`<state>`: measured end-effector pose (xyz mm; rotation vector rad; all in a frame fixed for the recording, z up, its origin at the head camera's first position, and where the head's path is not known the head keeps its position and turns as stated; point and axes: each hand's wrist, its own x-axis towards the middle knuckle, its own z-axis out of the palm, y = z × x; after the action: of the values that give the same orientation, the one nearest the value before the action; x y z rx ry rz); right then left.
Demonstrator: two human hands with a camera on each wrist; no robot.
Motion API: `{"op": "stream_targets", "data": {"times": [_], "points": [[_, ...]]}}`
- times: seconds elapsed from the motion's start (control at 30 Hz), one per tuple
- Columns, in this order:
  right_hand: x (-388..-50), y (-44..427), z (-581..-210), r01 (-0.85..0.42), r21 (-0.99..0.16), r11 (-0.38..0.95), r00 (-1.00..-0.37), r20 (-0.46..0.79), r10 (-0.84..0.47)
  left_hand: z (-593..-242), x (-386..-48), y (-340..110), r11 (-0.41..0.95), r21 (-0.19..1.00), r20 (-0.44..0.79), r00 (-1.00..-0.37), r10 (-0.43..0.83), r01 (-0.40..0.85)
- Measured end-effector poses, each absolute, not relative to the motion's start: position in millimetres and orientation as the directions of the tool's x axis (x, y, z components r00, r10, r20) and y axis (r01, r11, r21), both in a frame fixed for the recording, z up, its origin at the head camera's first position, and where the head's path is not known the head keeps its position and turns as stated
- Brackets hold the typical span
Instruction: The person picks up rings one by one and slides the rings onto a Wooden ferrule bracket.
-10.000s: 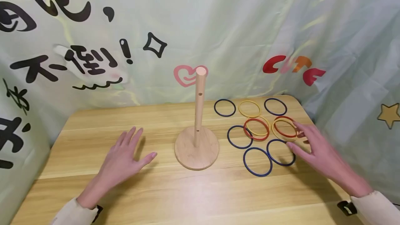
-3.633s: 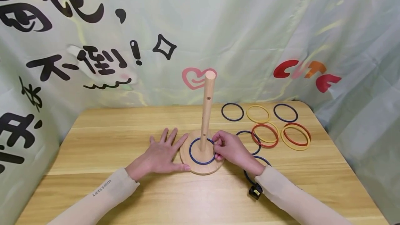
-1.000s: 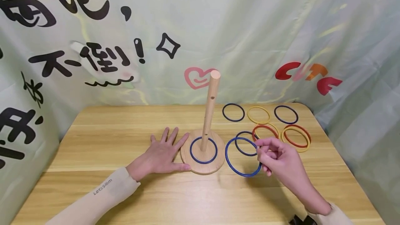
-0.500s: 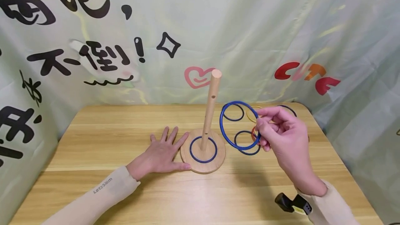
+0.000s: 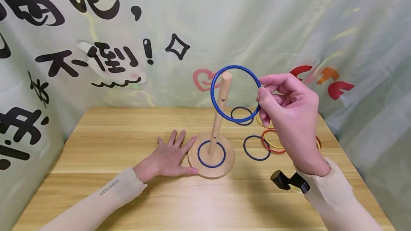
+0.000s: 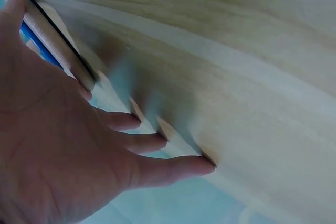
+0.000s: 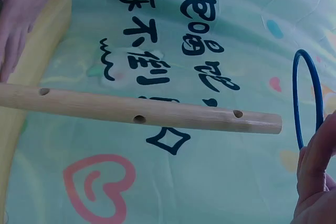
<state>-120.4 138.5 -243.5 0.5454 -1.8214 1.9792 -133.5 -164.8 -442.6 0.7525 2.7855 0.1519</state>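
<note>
A wooden peg (image 5: 216, 124) stands on a round wooden base (image 5: 210, 174). One blue ring (image 5: 212, 167) lies flat on that base, around the peg. My right hand (image 5: 293, 117) pinches another blue ring (image 5: 236, 67) between thumb and fingers, holding it tilted up at the height of the peg's top. In the right wrist view this ring (image 7: 295, 98) is apart from the peg, beyond its tip. My left hand (image 5: 168, 158) lies with spread, straight fingers on the table, thumb and index finger at the base's left edge; in the left wrist view the thumb touches the rim.
Right of the base lie dark blue rings (image 5: 258, 159), a red ring (image 5: 273, 152) and yellow rings (image 5: 264, 127), some overlapping. My right hand and forearm partly hide them. A printed curtain (image 5: 257, 20) hangs behind the wooden table (image 5: 128, 202).
At first both hands held nothing. My right hand brought one blue ring around the peg, took a second, and has lifted it up and left. My left hand came to the base and stays.
</note>
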Motion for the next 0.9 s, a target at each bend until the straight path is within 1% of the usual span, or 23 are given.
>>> {"op": "stream_targets", "data": {"times": [0.13,0.23,0.37,0.5,0.63,0.9], "points": [[-129,134,-243,-0.525,-0.848,-0.075,-0.85,0.527,-0.001,-441,-134,-163,0.862,0.156,-0.221,-0.833,0.507,0.483],[-135,132,-251,-0.513,-0.858,-0.039,-0.858,0.514,-0.023,-441,-134,-162,0.864,0.143,-0.233,-0.832,0.504,0.483],[-143,129,-267,-0.489,-0.871,0.043,-0.872,0.488,-0.037,-442,-134,-163,0.864,0.129,-0.235,-0.831,0.504,0.487],[-147,127,-286,-0.442,-0.892,0.093,-0.897,0.437,-0.066,-442,-133,-163,0.864,0.128,-0.222,-0.835,0.504,0.487],[-149,126,-304,-0.399,-0.908,0.129,-0.916,0.388,-0.105,-442,-133,-164,0.863,0.129,-0.217,-0.836,0.505,0.488],[-150,127,-337,-0.311,-0.938,0.154,-0.946,0.288,-0.15,-442,-134,-164,0.863,0.139,-0.211,-0.837,0.505,0.486]]}}
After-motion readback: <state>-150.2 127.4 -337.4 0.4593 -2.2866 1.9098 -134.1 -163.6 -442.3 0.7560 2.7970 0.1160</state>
